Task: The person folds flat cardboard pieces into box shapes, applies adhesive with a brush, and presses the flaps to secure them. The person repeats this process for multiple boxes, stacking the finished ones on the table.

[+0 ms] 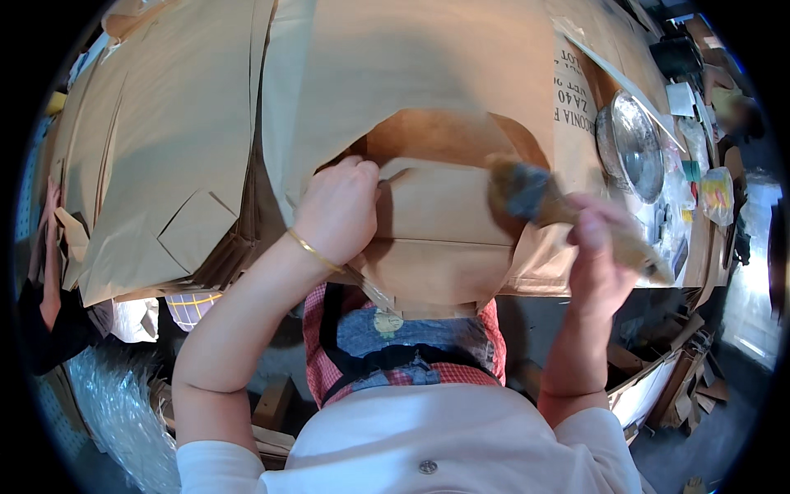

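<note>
A large brown paper bag (pixel 451 207) lies in front of me, its near end spread and folded into flaps. My left hand (pixel 339 202) is closed at the left side of that folded end, with the fingers curled at the paper's edge and partly hidden. In my right hand (pixel 602 251), a wide flat brush (pixel 528 193) is gripped by its handle. The brush's bristles, blurred by motion, are over the right part of the folded end. A round metal bowl (pixel 606 150) stands farther right, beyond the brush.
More flat brown paper bags (pixel 164 165) are stacked at the left. Clear plastic wrap (pixel 123 412) hangs low on the left. Another person's arm (pixel 51 255) shows at the far left edge. Cardboard scraps (pixel 683 383) lie below the table at the right.
</note>
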`<state>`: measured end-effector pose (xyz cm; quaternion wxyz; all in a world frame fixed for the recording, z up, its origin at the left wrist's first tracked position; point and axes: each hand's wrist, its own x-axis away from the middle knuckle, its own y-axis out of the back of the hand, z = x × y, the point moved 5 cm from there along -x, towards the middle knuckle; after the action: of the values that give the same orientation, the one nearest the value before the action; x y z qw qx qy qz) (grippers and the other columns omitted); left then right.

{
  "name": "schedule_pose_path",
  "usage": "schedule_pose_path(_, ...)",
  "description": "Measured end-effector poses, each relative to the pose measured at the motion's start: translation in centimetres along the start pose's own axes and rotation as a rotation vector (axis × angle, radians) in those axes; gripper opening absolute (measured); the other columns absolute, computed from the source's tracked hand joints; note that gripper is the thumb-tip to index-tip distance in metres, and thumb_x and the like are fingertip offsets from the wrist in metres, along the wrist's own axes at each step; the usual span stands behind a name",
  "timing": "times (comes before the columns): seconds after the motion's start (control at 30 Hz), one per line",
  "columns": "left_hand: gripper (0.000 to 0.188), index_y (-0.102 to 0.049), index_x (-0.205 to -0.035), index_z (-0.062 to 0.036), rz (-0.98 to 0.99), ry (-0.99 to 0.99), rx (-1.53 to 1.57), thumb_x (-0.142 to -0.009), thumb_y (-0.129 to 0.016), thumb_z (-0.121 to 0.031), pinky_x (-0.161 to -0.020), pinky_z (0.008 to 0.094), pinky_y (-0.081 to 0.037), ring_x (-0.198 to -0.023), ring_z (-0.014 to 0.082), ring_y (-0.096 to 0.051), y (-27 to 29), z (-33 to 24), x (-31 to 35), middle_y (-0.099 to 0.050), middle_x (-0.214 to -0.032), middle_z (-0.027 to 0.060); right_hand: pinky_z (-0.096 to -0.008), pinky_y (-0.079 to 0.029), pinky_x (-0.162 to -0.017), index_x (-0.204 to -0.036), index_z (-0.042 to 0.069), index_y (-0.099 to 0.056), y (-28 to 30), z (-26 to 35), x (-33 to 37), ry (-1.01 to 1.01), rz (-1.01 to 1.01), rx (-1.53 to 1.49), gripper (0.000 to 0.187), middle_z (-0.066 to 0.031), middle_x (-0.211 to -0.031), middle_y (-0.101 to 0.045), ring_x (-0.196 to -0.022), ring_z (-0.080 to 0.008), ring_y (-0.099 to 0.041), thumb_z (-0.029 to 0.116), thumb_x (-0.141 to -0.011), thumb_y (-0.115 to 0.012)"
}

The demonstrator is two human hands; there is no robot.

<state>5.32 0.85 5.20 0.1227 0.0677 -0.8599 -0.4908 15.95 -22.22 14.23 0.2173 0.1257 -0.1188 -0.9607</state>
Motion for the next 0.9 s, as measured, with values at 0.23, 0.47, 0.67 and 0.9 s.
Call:
schedule_pose_path(0.23,0.014,-0.062,-0.074,-0.0018,-0.028,0.022,-0.097,-0.071,-0.072,-0.012,-0.07,0.0438,-0.05,-0.079,0.035,-0.062,-1.0,0.8,-2.2,-0.063,-0.08,0.0164,-0.023,-0.047,-0.061,-0.085,0.001,-0.067,-6.5,-5.1,1.5,-0.351,0.102,-0.146,0.005,-0.0001,-0.074,-0.065,-0.068,-0.0072,-0.059,0.006,-0.084,-0.067)
schedule_pose_path(0.47,0.019,-0.066,-0.074,-0.0017,0.049,0.117,-0.167,-0.07,-0.076,-0.018,-0.073,0.0439,-0.051,-0.079,0.0353,-0.064,-1.2,1.2,-4.9,-0.066,-0.079,0.0182,-0.0236,-0.05,-0.063,-0.085,0.001,-0.068,-9.8,-5.8,2.0,-0.236,0.167,-0.046,0.005,-0.0045,-0.076,-0.068,-0.071,-0.0088,-0.062,0.005,-0.081,-0.068)
schedule_pose_path(0.67,0.008,-0.067,-0.079,-0.0029,0.034,0.082,-0.286,-0.074,-0.066,-0.009,-0.074,0.0415,-0.053,-0.083,0.0338,-0.066,-1.0,-0.3,-4.1,-0.067,-0.083,0.0187,-0.0278,-0.051,-0.06,-0.081,0.0,-0.066,-1.6,-4.6,2.0,-0.014,0.087,0.584,0.004,-0.0098,-0.072,-0.067,-0.065,-0.0167,-0.065,0.002,-0.078,-0.066)
schedule_pose_path(0.9,0.01,-0.071,-0.077,-0.007,0.022,-0.03,-0.483,-0.076,-0.061,-0.006,-0.071,0.0361,-0.056,-0.081,0.0275,-0.069,-0.8,-3.4,-3.8,-0.069,-0.082,0.0139,-0.0329,-0.047,-0.082,-0.107,-0.001,-0.063,0.9,-3.9,0.5,-0.226,-0.076,-0.229,0.026,-0.0062,-0.088,-0.064,-0.083,-0.0179,-0.061,0.02,-0.094,-0.056)
